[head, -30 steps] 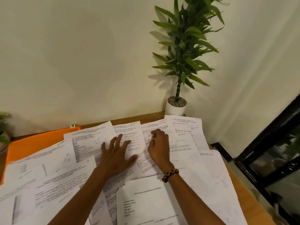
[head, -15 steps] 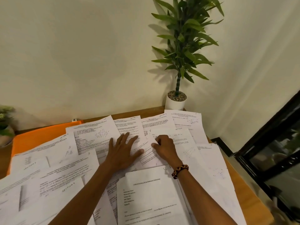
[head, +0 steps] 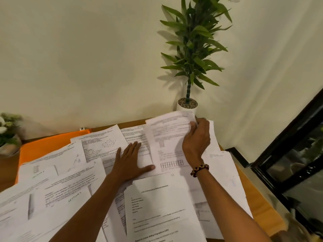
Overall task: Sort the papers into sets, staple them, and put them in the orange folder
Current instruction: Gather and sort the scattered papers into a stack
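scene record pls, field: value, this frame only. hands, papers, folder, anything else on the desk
left hand: flat, fingers straight, pressing on the spread papers
right hand: fingers curled round the far edge of a lifted sheet
lifted sheet: printed, far edge raised off the pile, blurred
papers: loose overlapping sheets covering most of the desk; handwritten "SECTION 4" on one
orange folder: far left, mostly under papers
stapler: not visible
potted plant: white pot, back of the desk by the wall
second plant: left edge, partly cut off
bracelet: on the right wrist

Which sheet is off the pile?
The grid sheet, held by the right hand at its far edge; the left hand presses the flat ones.
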Demonstrator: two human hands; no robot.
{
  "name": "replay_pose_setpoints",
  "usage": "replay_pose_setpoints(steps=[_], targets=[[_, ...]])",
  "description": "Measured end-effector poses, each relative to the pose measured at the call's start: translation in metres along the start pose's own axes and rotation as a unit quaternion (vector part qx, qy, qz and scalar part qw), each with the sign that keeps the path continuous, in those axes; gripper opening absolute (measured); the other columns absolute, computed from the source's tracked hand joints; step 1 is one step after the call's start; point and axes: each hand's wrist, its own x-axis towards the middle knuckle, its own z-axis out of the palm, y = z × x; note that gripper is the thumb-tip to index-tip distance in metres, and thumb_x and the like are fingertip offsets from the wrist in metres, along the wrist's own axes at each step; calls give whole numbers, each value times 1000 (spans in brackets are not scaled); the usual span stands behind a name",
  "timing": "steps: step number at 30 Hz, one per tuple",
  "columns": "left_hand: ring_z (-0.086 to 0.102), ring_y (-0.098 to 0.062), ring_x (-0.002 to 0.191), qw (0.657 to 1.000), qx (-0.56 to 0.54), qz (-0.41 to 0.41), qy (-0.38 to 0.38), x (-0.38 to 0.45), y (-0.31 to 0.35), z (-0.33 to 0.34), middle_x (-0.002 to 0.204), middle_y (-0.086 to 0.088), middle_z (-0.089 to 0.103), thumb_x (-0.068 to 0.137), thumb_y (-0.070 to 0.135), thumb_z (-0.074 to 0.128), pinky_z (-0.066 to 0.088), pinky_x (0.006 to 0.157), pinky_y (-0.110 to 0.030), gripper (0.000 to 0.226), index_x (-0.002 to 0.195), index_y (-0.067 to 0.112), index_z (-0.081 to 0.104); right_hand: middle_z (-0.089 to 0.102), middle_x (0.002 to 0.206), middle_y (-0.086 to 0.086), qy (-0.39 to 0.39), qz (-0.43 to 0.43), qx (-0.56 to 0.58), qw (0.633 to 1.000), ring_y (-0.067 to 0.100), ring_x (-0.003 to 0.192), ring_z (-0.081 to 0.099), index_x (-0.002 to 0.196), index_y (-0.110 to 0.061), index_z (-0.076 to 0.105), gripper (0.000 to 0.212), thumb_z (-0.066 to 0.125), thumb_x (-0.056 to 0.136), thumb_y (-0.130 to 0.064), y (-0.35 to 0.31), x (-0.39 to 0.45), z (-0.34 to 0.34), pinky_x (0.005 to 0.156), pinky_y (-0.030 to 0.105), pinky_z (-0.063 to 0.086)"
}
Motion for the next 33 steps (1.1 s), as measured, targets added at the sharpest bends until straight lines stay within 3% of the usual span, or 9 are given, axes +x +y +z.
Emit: replay_pose_setpoints(steps=[5,9,11,13,16,19,22,28,33], targets=[[9,-21,156,999,-43,-12,10,3,6,-9,170,0,10,61,104,28,3,125,-58,130,161,24,5,62,95,10,53,-148,37,987,21,77,57,97,-3,64,19,52,105,-15,-13,30,-20,61,38,49],[31,-24,149,944,-307,-65,105,2,31,-50,166,-1,23,62,84,69,30,120,-50,124,158,30,13,65,90,16,16,-305,25,952,26,75,57,93,-1,69,24,58,102,-20,-28,14,-37,61,32,43],[35,-15,145,908,-372,-10,193,-4,47,-74,164,6,23,64,63,85,36,114,-37,121,158,33,14,66,91,15,-4,-362,1,932,28,77,58,96,-4,71,6,70,93,-9,-34,3,-40,62,37,47],[34,-10,145,897,-345,70,268,-9,58,-96,162,15,24,72,43,89,34,114,-28,110,157,30,21,66,95,13,-44,-382,-15,923,27,80,59,98,-6,72,10,75,88,-6,-39,-8,-40,63,40,50],[46,-11,138,892,-279,161,318,-12,65,-121,145,10,54,92,28,74,42,112,-40,51,140,24,56,65,96,10,-96,-392,-3,915,24,74,58,100,-6,70,7,69,93,-5,-58,-12,-49,55,39,50],[65,-6,99,871,-329,159,328,-23,69,-140,101,12,71,102,23,59,55,84,-35,13,108,22,70,64,88,8,-134,-403,34,905,24,65,57,99,-6,65,8,62,100,-14,-83,-6,-66,48,40,49],[56,0,74,850,-348,152,366,-37,73,-161,79,21,59,104,20,54,42,66,-17,12,97,26,61,64,81,4,-179,-382,47,905,24,61,57,103,-9,60,23,53,105,-31,-104,-3,-81,48,41,48],[43,1,59,830,-323,141,432,-65,65,-216,66,21,46,103,11,55,30,58,-11,26,80,20,48,53,68,-4,-311,-271,209,887,15,59,51,88,-15,51,29,56,103,-40,-127,-2,-95,53,36,41],[31,-5,56,901,-267,137,312,-84,26,-245,59,8,34,103,26,57,24,54,-23,42,67,17,38,51,70,11,-372,-196,289,860,21,61,44,83,-3,52,38,60,101,-35,-134,-20,-85,56,37,37]])
